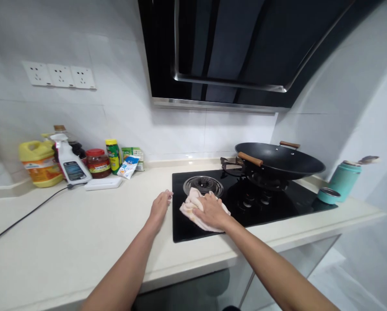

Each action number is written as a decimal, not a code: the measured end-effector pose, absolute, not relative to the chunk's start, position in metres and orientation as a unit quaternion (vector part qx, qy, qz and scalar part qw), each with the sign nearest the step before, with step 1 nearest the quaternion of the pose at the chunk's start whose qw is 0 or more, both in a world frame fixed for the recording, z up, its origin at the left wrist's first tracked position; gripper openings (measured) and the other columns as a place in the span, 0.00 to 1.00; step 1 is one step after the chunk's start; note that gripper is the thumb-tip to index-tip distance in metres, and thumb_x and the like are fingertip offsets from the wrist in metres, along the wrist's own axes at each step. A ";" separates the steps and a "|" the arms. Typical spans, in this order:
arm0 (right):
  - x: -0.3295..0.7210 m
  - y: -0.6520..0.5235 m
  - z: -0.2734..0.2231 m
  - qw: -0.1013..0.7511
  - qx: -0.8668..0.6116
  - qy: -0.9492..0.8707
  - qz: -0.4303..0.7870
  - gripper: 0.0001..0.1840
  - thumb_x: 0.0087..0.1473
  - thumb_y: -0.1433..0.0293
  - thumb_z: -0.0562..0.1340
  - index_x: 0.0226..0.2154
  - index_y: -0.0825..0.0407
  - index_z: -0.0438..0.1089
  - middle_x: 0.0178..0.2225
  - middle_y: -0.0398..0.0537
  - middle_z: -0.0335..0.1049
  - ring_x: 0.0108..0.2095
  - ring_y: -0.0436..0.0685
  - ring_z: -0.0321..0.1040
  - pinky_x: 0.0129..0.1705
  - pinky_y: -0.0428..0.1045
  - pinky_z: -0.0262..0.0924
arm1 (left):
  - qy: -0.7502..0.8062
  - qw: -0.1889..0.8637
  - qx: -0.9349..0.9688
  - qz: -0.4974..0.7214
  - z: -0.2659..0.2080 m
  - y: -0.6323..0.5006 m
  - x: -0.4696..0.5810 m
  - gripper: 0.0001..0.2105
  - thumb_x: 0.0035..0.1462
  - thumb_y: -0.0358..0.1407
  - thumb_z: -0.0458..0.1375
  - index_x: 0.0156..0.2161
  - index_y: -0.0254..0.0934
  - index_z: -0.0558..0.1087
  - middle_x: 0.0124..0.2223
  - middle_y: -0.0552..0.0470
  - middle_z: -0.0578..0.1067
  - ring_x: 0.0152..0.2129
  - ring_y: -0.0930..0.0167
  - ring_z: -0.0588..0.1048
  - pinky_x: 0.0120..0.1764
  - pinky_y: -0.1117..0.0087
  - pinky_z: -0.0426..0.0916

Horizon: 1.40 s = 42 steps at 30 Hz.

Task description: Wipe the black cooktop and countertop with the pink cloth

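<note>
My right hand [211,211] grips and presses a crumpled whitish cloth [193,216] with faint stains against the front left of the black glass cooktop [182,233]. The cloth lies just in front of the left burner [203,185], which has no pan support on it. Part of the cloth is hidden under my palm. My left hand [160,208] rests on the counter beside the cooktop's left edge, its fingers curled in and nothing seen in them.
A black wok [280,162] with wooden handles sits over the right burner, a pan support [232,166] beside it. At right stand a teal container [346,179] and a small teal bowl [328,195]. Left are a spray bottle [70,162], a yellow jug [41,164] and a red-lidded jar [98,164].
</note>
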State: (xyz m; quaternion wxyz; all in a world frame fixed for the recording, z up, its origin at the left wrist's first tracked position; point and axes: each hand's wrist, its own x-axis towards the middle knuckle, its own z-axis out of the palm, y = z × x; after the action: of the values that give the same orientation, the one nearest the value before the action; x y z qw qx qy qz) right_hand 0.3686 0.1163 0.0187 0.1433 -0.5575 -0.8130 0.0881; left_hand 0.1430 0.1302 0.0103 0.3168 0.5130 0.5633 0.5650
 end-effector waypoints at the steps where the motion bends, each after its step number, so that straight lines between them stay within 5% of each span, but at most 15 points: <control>1: 0.360 0.112 0.019 0.142 -0.546 -0.820 0.095 0.35 0.64 0.47 0.51 0.65 0.47 0.60 0.66 0.60 0.56 0.69 0.77 0.40 0.63 0.72 0.42 | 0.563 0.326 0.506 0.567 0.010 0.131 0.142 0.33 0.52 0.64 0.52 0.41 0.35 0.78 0.43 0.41 0.79 0.35 0.64 0.76 0.37 0.64 0.70; 5: 0.331 0.089 0.022 0.133 -0.502 -0.848 0.105 0.42 0.56 0.41 0.58 0.65 0.47 0.60 0.66 0.63 0.54 0.68 0.80 0.43 0.62 0.74 0.43 | 0.553 0.351 0.490 0.575 0.010 0.136 0.140 0.34 0.47 0.65 0.56 0.39 0.33 0.78 0.36 0.44 0.79 0.30 0.66 0.75 0.33 0.66 0.69; 9: 0.313 0.067 0.023 0.143 -0.471 -0.865 0.098 0.38 0.55 0.44 0.61 0.59 0.50 0.65 0.64 0.65 0.58 0.66 0.79 0.48 0.61 0.74 0.45 | 0.545 0.368 0.492 0.571 0.008 0.140 0.141 0.30 0.45 0.62 0.59 0.36 0.34 0.78 0.30 0.48 0.78 0.26 0.68 0.74 0.31 0.67 0.70; 23: 0.311 0.063 0.018 0.180 -0.460 -0.865 0.092 0.40 0.55 0.43 0.59 0.58 0.56 0.66 0.66 0.69 0.55 0.68 0.78 0.46 0.64 0.72 0.44 | 0.549 0.352 0.532 0.540 0.013 0.138 0.143 0.29 0.38 0.64 0.63 0.32 0.37 0.79 0.29 0.50 0.79 0.29 0.65 0.75 0.33 0.66 0.69; 35: 0.316 0.062 0.017 0.200 -0.437 -0.873 0.085 0.35 0.56 0.47 0.61 0.56 0.56 0.67 0.63 0.67 0.60 0.67 0.75 0.50 0.63 0.70 0.48 | 0.548 0.343 0.571 0.506 0.019 0.128 0.151 0.25 0.41 0.60 0.63 0.31 0.38 0.78 0.25 0.54 0.76 0.25 0.68 0.71 0.30 0.69 0.66; 42: 0.341 0.075 0.016 0.204 -0.406 -0.886 0.094 0.26 0.52 0.54 0.66 0.48 0.52 0.67 0.57 0.59 0.64 0.55 0.68 0.61 0.56 0.64 0.57 | 0.539 0.342 0.597 0.486 0.013 0.123 0.154 0.23 0.48 0.58 0.60 0.33 0.38 0.77 0.25 0.55 0.75 0.24 0.69 0.72 0.28 0.70 0.65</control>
State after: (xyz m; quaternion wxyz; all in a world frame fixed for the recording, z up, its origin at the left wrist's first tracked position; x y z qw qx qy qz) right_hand 0.3413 0.0748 0.0162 0.2042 -0.4060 -0.8858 0.0943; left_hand 0.1538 0.1230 0.0130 0.3424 0.5967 0.5389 0.4860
